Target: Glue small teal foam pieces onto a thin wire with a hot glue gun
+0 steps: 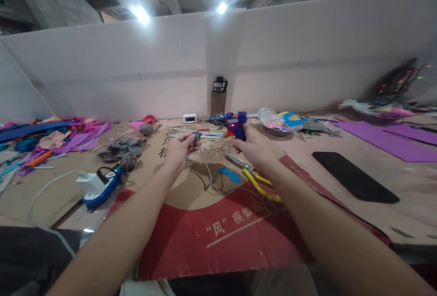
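My left hand (180, 150) pinches a small grey yarn piece (197, 136) between thumb and fingertips. From it a loose grey yarn strand (206, 164) trails down onto the cardboard (184, 196). My right hand (256, 143) is wrapped round the handle of a blue glue gun (236, 125), which shows a small red light and points left. The nozzle tip is hard to make out against the clutter behind it. Below my right hand lie scissors with yellow handles (257, 182), blades toward the upper left. A blue cut-out piece (230, 175) rests beside them.
A power strip (102, 191) with a plugged-in charger stands at left, near grey felt scraps and yarn balls (128, 164). Coloured scraps (64, 139) pile up farther left. A bottle (219, 98) stands at the back. On the right lie a black phone (353, 175) and purple sheets (389, 139).
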The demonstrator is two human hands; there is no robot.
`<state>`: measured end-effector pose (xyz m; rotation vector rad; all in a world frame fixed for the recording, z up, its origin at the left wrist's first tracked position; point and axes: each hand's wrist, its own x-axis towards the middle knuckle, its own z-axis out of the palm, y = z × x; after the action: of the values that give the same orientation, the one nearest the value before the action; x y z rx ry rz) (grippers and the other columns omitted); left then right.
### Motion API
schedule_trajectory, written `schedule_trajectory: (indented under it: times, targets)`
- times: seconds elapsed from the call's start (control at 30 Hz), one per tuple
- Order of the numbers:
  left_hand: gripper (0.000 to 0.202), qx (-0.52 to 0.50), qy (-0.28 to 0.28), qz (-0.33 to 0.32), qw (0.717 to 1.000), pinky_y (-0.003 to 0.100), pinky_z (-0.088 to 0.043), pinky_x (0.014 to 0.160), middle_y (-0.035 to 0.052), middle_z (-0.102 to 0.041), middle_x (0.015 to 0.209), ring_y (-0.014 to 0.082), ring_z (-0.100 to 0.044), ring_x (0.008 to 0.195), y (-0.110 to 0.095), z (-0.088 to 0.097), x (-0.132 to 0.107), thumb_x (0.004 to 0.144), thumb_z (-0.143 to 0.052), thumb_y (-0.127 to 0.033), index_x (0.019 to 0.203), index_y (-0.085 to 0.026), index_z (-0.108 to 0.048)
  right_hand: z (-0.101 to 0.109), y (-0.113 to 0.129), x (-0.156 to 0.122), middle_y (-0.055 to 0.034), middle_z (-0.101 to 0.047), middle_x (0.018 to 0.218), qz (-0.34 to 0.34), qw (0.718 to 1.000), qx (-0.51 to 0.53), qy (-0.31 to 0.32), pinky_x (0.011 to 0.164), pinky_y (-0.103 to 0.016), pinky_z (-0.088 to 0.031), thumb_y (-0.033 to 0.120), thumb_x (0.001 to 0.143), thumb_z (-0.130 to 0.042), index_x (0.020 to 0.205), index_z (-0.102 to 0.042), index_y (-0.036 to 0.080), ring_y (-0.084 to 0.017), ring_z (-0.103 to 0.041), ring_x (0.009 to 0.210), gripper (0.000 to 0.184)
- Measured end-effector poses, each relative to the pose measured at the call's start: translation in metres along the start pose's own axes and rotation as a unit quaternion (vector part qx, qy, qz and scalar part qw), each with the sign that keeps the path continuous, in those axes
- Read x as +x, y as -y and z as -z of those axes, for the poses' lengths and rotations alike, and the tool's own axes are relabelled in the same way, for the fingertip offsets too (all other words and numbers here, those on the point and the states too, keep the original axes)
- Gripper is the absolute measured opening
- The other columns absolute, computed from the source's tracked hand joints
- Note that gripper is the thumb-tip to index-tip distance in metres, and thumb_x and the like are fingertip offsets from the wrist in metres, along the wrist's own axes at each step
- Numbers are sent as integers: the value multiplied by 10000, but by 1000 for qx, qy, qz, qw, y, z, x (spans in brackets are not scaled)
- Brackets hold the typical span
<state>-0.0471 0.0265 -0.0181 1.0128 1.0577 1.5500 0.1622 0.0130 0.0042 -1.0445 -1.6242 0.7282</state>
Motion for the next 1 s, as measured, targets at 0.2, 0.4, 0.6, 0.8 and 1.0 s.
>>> schedule_trajectory:
  times: [0.2,0.4,0.6,0.8,1.0]
  targets:
    - [138,21,-16,-5,1000,172,-451,480,32,-677,728,92,-631,568,-3,1,-2,715,-704,-205,821,-125,-671,-6,-2,-3,-9,-564,630,30,999,-9,28,659,-336,-449,328,818,-549,945,-588,211,-209,-559,687,177]
    - [98,-2,-15,-15,1000,178,-472,524,12,-654,650,87,-618,563,-4,-2,-2,714,-699,-184,781,-121,-666,-11,-18,-1,-63,-684,927,56,997,-43,29,783,-384,-478,359,829,-553,1120,-579,210,-228,-611,810,328]
    - [108,-43,-1,-38,998,206,-516,603,21,-660,677,92,-632,599,-3,-1,4,706,-720,-188,749,-107,-664,-11,-20,0,-40,-693,1054,90,995,-33,32,859,-388,-491,326,831,-554,1172,-562,244,-233,-636,934,350]
    - [46,-74,7,-37,997,218,-538,648,37,-682,706,96,-647,620,-5,-3,4,722,-711,-126,739,-103,-674,-12,-20,-3,-59,-688,1066,106,992,-60,23,868,-400,-492,328,839,-542,1167,-566,243,-244,-639,947,340]
    - [113,-84,29,-38,995,232,-548,693,53,-702,773,108,-665,666,-3,-3,4,687,-746,-125,779,-100,-685,-14,-24,-4,-73,-689,1015,111,989,-90,30,832,-394,-496,345,852,-525,1145,-566,223,-241,-640,912,319]
